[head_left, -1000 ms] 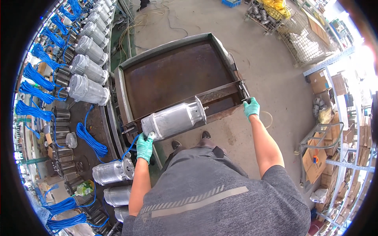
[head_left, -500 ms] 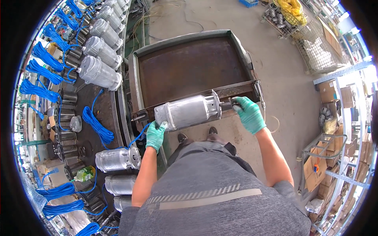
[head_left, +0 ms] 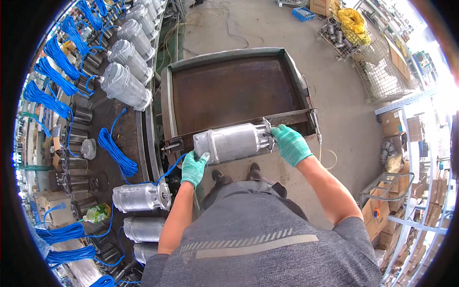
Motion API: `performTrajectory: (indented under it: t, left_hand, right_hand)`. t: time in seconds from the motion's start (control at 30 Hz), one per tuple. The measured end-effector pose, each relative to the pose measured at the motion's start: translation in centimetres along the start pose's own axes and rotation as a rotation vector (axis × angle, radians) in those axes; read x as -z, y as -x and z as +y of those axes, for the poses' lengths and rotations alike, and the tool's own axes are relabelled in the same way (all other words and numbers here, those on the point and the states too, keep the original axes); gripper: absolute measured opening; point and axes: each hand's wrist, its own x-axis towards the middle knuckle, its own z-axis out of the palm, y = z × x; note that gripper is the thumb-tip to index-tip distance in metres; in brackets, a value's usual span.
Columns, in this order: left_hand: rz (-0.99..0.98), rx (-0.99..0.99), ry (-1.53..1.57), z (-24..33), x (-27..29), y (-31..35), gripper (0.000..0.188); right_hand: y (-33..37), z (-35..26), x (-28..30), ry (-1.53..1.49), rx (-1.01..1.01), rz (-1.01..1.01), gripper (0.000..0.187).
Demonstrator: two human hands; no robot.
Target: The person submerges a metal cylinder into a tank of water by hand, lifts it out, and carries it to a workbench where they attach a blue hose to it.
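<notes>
Our left hand (head_left: pixel 193 168), in a green glove, cups the near end of the ribbed silver metal motor housing (head_left: pixel 234 142), fingers curled under its round end cap. Our right hand (head_left: pixel 290 144), gloved the same, is closed over the far end, where a short shaft sticks out. Both hands are grasping, neither loose.

A second ago the right hand was out on the front rail of the rusty brown steel tray cart (head_left: pixel 166 103), and only the left was on the housing. Half a second ago it had come in to the shaft end. Now we have the housing held crosswise between both hands, lying level against the cart's front rail and close in to our body. We judge that the weight has passed from the rail into our hands, so the piece looks free to be carried.

A blue coiled cable (head_left: pixel 114 153) runs from the housing's near end down to the dark bench (head_left: pixel 126 122) on our left. More silver motor housings (head_left: pixel 141 197) lie there just beside our left forearm, and a further row (head_left: pixel 125 86) stands along the bench's far side.
</notes>
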Motion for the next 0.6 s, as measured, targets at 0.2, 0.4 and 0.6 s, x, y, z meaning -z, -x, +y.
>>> performTrajectory:
  t: [0.2,0.4,0.6]
  left_hand:
    - [0.009,0.05,-0.057,0.7,0.1,0.6,0.04]
    - [-0.008,-0.024,-0.056,-0.5,0.2,-0.3,0.045]
    - [-0.039,0.002,-0.114,0.3,0.6,-0.4,0.046]
  right_hand:
    - [-0.5,-0.9,-0.6,0.113,0.116,-0.031,0.028]
    - [-1.2,-1.5,0.4,0.178,-0.128,-0.123,0.011]
    - [-2.3,-2.7,0.9,0.161,-0.298,-0.225,0.027]
